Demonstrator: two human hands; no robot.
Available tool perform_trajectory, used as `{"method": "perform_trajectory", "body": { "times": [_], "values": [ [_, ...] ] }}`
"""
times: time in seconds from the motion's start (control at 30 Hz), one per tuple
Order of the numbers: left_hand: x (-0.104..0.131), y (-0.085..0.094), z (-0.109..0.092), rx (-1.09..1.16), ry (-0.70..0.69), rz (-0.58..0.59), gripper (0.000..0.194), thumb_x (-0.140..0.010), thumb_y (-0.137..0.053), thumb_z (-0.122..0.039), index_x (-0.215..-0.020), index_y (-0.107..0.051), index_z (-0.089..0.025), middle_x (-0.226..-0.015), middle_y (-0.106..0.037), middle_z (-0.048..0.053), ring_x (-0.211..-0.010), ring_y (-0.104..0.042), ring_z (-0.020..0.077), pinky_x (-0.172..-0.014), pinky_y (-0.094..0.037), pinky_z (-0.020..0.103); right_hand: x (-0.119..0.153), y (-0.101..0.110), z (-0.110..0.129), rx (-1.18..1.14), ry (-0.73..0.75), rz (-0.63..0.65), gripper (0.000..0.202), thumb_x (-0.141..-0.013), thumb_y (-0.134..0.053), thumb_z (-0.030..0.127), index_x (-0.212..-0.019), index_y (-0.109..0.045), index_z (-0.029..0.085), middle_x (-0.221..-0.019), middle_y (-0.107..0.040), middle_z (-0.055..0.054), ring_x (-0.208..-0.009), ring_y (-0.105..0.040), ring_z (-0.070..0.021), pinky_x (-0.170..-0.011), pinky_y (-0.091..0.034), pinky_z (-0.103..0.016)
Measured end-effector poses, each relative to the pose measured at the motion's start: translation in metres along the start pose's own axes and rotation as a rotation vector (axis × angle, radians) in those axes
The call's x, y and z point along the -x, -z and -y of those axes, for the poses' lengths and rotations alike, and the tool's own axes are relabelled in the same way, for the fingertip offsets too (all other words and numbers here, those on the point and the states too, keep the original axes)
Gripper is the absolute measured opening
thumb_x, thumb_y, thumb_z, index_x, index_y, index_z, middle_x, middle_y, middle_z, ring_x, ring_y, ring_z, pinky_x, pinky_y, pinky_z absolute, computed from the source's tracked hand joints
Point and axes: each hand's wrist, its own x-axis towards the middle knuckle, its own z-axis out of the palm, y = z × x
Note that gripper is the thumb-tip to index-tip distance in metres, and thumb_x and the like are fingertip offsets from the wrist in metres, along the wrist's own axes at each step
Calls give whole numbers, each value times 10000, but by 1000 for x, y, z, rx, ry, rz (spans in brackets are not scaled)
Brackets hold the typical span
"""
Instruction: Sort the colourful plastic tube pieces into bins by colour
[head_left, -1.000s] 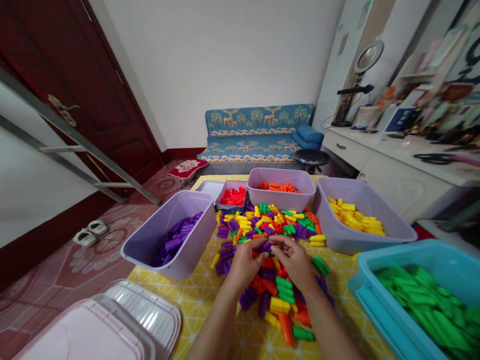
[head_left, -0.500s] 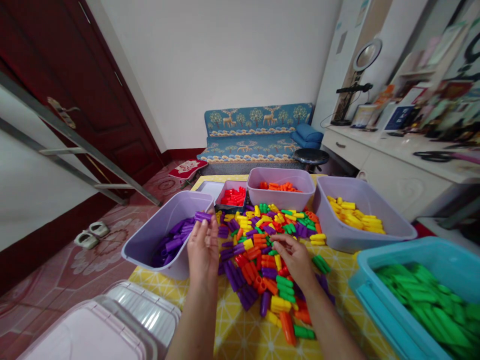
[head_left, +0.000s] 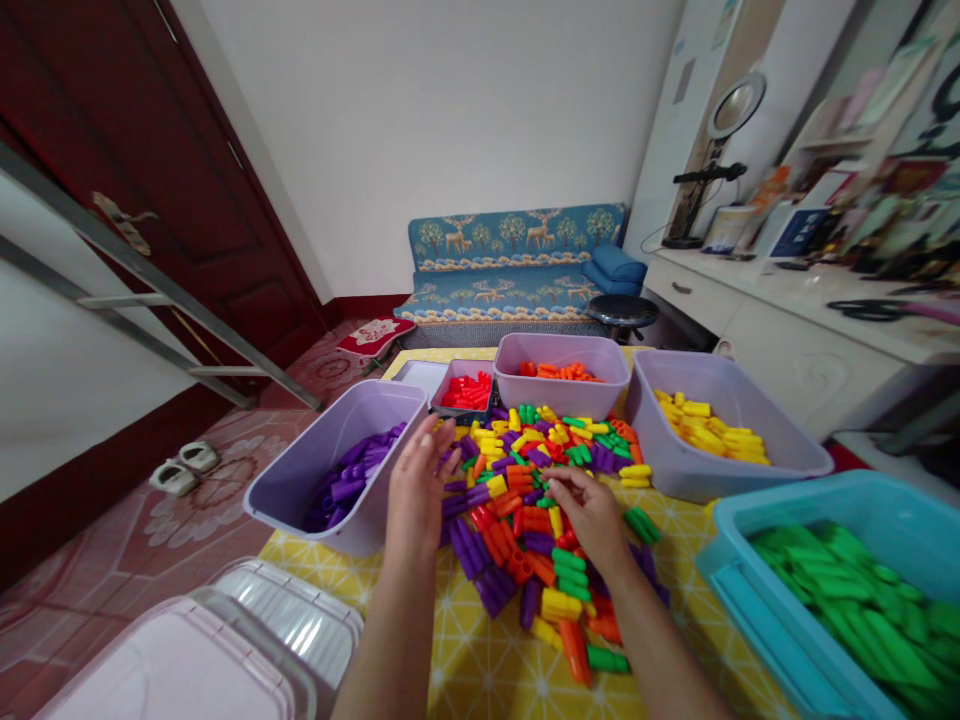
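My left hand [head_left: 421, 478] is raised at the right rim of the lilac bin of purple pieces [head_left: 349, 480], fingers apart and nothing in them. My right hand [head_left: 585, 508] hovers over the middle of a mixed pile of coloured plastic pieces [head_left: 525, 520]; its thumb and fingertips are close together, and whatever they may hold is too small to make out. The pile has purple, orange, red, yellow and green pieces, spread on a yellow patterned cloth [head_left: 465, 660].
Behind the pile stand a small box of red pieces [head_left: 466, 392] and a lilac bin of orange ones [head_left: 562, 373]. To the right are a lilac bin of yellow pieces [head_left: 712, 430] and a turquoise bin of green ones [head_left: 855, 590]. Lids [head_left: 195, 660] lie at lower left.
My left hand has let go of the purple pieces it held over the lilac bin, opened, and moved slightly right. My right hand has hardly moved.
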Motion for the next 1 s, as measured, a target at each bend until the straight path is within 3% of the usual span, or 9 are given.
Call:
{"method": "perform_trajectory", "body": {
  "times": [0.1, 0.2, 0.27, 0.37, 0.47, 0.57, 0.67, 0.8, 1.0],
  "values": [
    [-2, 5, 32, -487, 25, 200, 379, -653, -741, -324, -981, -694, -141, -995, -707, 124, -948, -650, 241, -839, -502, 348, -1, 1, -2, 13, -4, -4, 248, -802, -592, 389, -921, -687, 193, -941, -713, -73, -763, -688, -213, -730, -547, -352],
    [1, 10, 55, -934, -72, 295, 348, -605, -753, -272, -932, -718, -159, -837, -698, 75, -773, -643, 214, -739, -501, 331, -1, 1, -3, 67, 5, -7, 229, -816, -565, 357, -929, -680, 193, -931, -707, -72, -757, -681, -206, -717, -544, -346],
    [5, 9, 63, -1160, -132, 343, 421, -608, -738, -242, -1023, -699, -182, -887, -682, 70, -795, -636, 220, -763, -495, 341, -2, 1, -3, 136, 46, -3, 201, -816, -557, 318, -919, -679, 196, -927, -700, -68, -782, -671, -204, -728, -538, -343],
    [10, 3, 69, -1336, -212, 441, 608, -647, -664, -155, -1247, -576, -204, -1127, -624, 106, -1002, -605, 249, -888, -470, 355, -2, -2, -2, 227, 119, 31, 180, -806, -547, 253, -913, -681, 198, -937, -681, -64, -831, -649, -197, -751, -528, -333],
    [11, -4, 79, -1351, -326, 527, 697, -662, -564, -57, -1343, -475, -176, -1292, -542, 127, -1194, -505, 256, -1019, -404, 369, -2, -6, -2, 244, 133, 60, 207, -794, -540, 215, -953, -672, 200, -982, -659, -66, -809, -633, -177, -733, -533, -317],
    [7, -6, 91, -1292, -407, 563, 706, -661, -510, -7, -1346, -468, -171, -1328, -531, 111, -1244, -468, 243, -1072, -365, 386, -1, -9, -3, 225, 117, 53, 302, -784, -539, 210, -1068, -642, 212, -1080, -630, -81, -773, -624, -163, -666, -542, -298],
    [4, -5, 98, -1261, -413, 519, 642, -686, -512, -16, -1309, -513, -168, -1278, -574, 114, -1210, -503, 247, -1045, -401, 394, -1, -10, -5, 234, 107, 61, 380, -783, -531, 205, -1154, -613, 224, -1173, -600, -93, -759, -623, -156, -642, -542, -294],
    [2, -4, 99, -1242, -418, 441, 531, -698, -554, -31, -1199, -612, -197, -1181, -637, 98, -1123, -562, 262, -983, -447, 415, -2, -12, -7, 292, 110, 71, 433, -772, -538, 193, -1199, -599, 236, -1240, -579, -90, -735, -628, -148, -742, -535, -340],
    [1, -2, 95, -1003, -435, 464, 466, -688, -578, 24, -1050, -688, -249, -1047, -699, 40, -1017, -613, 221, -938, -464, 389, -2, -15, -8, 370, 107, 72, 456, -757, -560, 204, -1212, -597, 215, -1045, -639, -73, -750, -629, -173, -840, -497, -394]
  ]
}}
